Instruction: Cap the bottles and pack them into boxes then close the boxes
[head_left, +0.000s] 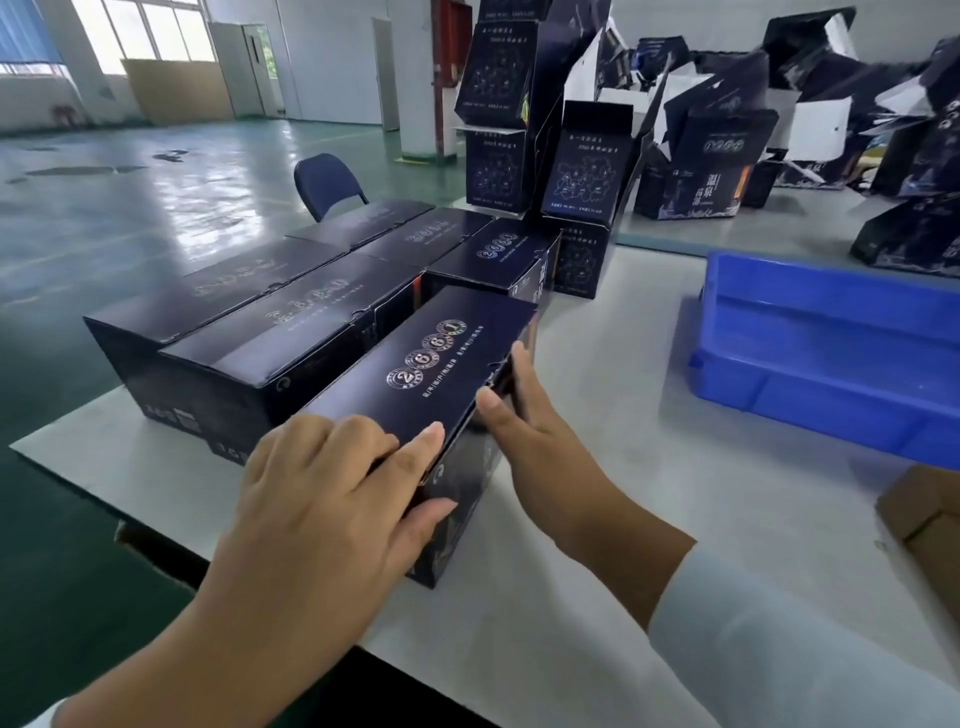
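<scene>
A dark navy box (431, 358) with silver print lies on the white table (623, 415) right in front of me, its top lid down but slightly raised along the right edge. My left hand (332, 499) lies over the lid's near end, fingers on top and thumb against the near face. My right hand (524, 415) is at the box's right side, thumb at the lid's edge and fingers along the side by the lid's tuck flap. No bottle shows.
Several closed navy boxes (249, 332) lie in rows to the left and behind. Open, upright boxes (582, 171) are stacked at the back. A blue plastic tray (831, 353) stands at the right, a brown carton (924, 514) near the right edge, a blue chair (327, 182) beyond the table.
</scene>
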